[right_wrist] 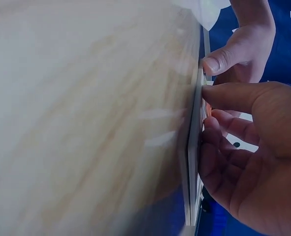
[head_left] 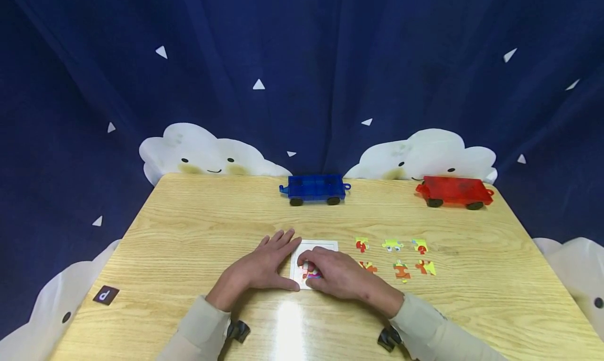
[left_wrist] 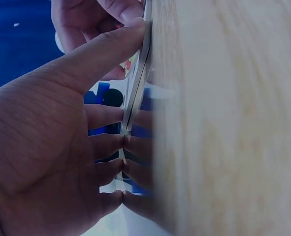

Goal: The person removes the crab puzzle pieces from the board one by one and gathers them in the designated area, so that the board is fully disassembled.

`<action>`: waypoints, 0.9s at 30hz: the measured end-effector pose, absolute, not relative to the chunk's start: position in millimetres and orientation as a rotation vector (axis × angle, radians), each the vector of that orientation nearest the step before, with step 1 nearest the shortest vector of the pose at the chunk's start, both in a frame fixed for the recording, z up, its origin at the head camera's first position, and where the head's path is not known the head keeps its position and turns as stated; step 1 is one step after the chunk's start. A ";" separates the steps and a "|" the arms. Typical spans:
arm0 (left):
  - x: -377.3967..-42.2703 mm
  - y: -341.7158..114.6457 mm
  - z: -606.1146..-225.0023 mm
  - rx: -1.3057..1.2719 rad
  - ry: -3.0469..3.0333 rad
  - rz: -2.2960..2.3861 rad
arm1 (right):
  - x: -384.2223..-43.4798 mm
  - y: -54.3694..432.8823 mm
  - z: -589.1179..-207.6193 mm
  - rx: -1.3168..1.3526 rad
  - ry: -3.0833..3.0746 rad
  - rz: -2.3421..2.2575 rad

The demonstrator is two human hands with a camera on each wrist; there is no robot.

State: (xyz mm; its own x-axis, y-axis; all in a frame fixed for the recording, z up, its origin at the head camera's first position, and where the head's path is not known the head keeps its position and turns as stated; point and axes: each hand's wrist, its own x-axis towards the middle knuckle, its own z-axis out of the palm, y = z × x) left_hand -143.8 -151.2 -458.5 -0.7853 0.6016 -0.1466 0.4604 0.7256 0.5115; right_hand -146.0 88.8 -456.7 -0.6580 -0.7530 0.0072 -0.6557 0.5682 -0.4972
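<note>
A white square puzzle board [head_left: 294, 278] lies flat on the table, with red and multicoloured jigsaw pieces in its middle. My left hand [head_left: 266, 264] rests at the board's left side, fingers stretched out and thumb along the near left corner. In the left wrist view, the left thumb [left_wrist: 106, 51] presses on the board's edge while the other fingertips touch the tabletop. Curled over the board, my right hand [head_left: 337, 273] has thumb and index finger around a jigsaw piece [head_left: 311, 273], whose far part the fingers hide. An orange bit [right_wrist: 208, 109] shows between those fingers in the right wrist view.
Several loose yellow and red jigsaw pieces [head_left: 401, 271] lie in two rows right of the board. A blue toy wagon [head_left: 315, 188] and a red toy wagon [head_left: 455, 191] stand at the table's back edge. A small dark letter card [head_left: 106, 295] is at the left.
</note>
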 end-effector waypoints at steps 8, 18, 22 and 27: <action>-144.4 -151.3 -459.4 0.824 2.615 0.685 | -144.1 87.9 -456.3 -1.186 2.635 -0.741; -145.1 -152.4 -459.3 0.797 2.594 0.712 | -147.7 79.0 -455.5 -1.158 2.687 -0.844; -145.0 -152.5 -460.2 0.805 2.596 0.715 | -147.8 79.2 -452.9 -1.143 2.703 -0.890; -145.1 -151.9 -460.0 0.801 2.595 0.701 | -151.0 88.5 -443.4 -1.098 2.663 -0.994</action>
State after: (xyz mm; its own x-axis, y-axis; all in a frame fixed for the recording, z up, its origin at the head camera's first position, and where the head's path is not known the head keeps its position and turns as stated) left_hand -145.1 -151.9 -460.0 -0.7855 0.5959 -0.1669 0.4308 0.7202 0.5437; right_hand -151.0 88.5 -443.4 -0.7365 -0.6591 0.1522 -0.5975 0.5285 -0.6031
